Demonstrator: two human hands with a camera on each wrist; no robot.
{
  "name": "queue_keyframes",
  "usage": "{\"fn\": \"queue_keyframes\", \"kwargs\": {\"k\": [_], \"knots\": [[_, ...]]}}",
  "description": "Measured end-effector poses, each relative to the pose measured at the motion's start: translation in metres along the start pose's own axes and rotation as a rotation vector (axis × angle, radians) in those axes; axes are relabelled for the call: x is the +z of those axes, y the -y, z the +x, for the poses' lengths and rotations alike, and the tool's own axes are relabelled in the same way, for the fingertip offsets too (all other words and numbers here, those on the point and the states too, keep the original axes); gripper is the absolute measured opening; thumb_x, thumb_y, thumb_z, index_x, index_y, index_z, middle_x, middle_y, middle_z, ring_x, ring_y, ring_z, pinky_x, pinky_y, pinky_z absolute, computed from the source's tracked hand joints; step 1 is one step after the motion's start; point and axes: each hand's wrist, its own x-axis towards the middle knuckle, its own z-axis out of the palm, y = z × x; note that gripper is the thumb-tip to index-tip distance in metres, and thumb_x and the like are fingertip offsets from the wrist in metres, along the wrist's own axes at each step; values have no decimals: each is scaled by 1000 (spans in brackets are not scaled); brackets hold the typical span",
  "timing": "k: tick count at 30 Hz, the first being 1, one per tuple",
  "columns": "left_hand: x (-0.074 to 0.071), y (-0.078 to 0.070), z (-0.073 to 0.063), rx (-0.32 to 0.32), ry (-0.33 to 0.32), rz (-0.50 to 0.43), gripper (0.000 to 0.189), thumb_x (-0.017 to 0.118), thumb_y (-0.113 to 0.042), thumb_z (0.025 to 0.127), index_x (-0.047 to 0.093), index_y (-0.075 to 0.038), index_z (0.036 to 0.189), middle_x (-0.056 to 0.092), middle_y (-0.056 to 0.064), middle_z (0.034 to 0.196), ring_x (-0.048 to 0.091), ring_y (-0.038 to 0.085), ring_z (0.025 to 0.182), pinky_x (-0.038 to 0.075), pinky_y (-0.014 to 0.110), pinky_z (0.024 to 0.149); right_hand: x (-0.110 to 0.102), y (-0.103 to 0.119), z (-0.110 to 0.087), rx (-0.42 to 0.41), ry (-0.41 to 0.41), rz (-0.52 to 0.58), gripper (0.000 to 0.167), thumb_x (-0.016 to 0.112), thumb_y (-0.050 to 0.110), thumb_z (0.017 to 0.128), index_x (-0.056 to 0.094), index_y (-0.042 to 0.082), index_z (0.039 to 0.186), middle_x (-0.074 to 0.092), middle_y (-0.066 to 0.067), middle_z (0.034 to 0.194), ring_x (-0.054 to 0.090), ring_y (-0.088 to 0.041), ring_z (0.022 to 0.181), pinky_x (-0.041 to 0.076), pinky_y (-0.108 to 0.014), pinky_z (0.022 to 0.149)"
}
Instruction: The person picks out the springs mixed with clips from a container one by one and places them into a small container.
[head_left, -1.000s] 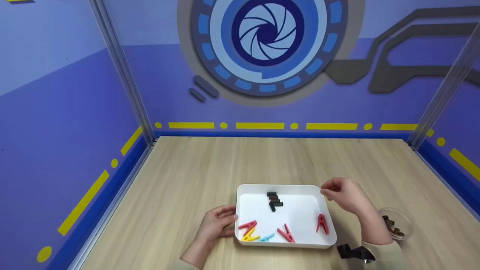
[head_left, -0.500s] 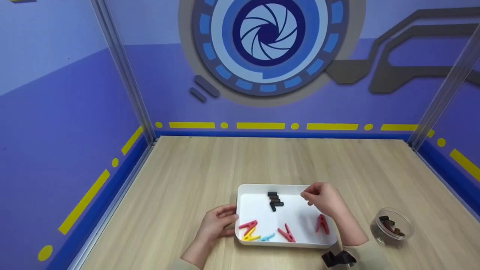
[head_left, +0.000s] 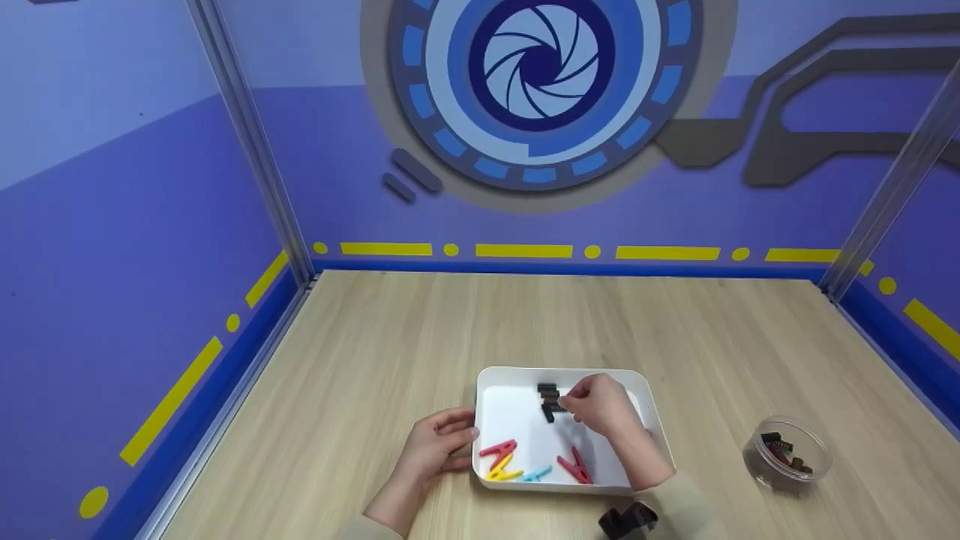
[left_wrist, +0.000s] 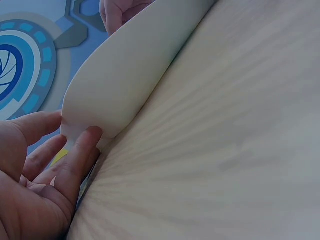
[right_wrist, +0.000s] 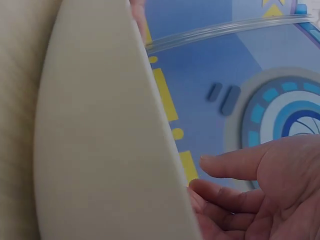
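A white tray (head_left: pixel 495 420) stands on the table, holding several small dark brown and black pieces (head_left: pixel 547 390) grouped near its back. My left hand (head_left: pixel 442 439) rests at the tray's left side, its fingers and thumb touching the wall and rim. Over the tray, my right hand (head_left: pixel 600 405) has its fingertips beside the dark pieces. In the right wrist view the thumb (right_wrist: pixel 232 162) and index finger stand slightly apart, with nothing visible between them. Along the tray's front lie a red clothespin (head_left: pixel 497 451), a yellow clothespin (head_left: pixel 504 471), a light blue clothespin (head_left: pixel 537 474) and another red clothespin (head_left: pixel 576 466).
A round clear cup (head_left: pixel 786 454) with several small dark and brown pieces stands on the wooden table (head_left: pixel 390 337), right of the tray. Blue printed panels (head_left: pixel 315 172) enclose the back and sides. The right forearm covers the tray's front right.
My right hand has moved left from the tray's right back corner to beside the dark pieces. The forearm now hides the red clothespin at the tray's right. My left hand stays put.
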Motion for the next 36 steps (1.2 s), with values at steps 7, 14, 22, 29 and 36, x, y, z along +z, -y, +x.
{"fn": "queue_keyframes", "kwargs": {"k": [7, 14, 22, 29, 36], "knots": [[0, 0, 0, -1, -6, 7, 48, 75, -11, 93, 62, -3, 139, 69, 19, 133, 75, 23, 103, 66, 37, 73, 20, 8, 5, 15, 9, -35, 16, 80, 13, 87, 70, 6, 76, 64, -3, 69, 55, -15, 64, 44, -23, 54], [1, 0, 0, -2, -6, 5, 48, 75, -10, 93, 62, -4, 138, 69, 19, 133, 75, 23, 104, 66, 39, 74, 33, 12, 7, -26, 7, -121, 18, 82, 12, 85, 70, 7, 73, 64, -2, 68, 54, -14, 61, 41, -23, 52], [0, 1, 1, 7, 4, -2, 50, 74, -10, 93, 60, -1, 140, 68, 21, 133, 75, 24, 104, 66, 38, 73, 39, 12, 8, -113, -3, -222, 20, 82, 0, 81, 67, 7, 70, 61, -2, 67, 52, -15, 60, 41, -24, 52], [0, -1, 0, -10, -3, 13, 49, 76, -11, 93, 62, -3, 139, 71, 16, 129, 75, 21, 102, 66, 37, 73, 34, 9, 4, -125, 46, -243, 13, 80, -4, 79, 71, 6, 77, 65, -4, 74, 54, -17, 66, 48, -27, 56], [0, 0, 1, -10, -5, 4, 49, 76, -11, 92, 62, -4, 139, 70, 17, 130, 75, 21, 102, 66, 37, 74, 29, 3, 1, -129, 92, -278, 12, 82, -2, 79, 74, 7, 76, 68, -3, 74, 54, -16, 67, 51, -28, 58]]}}
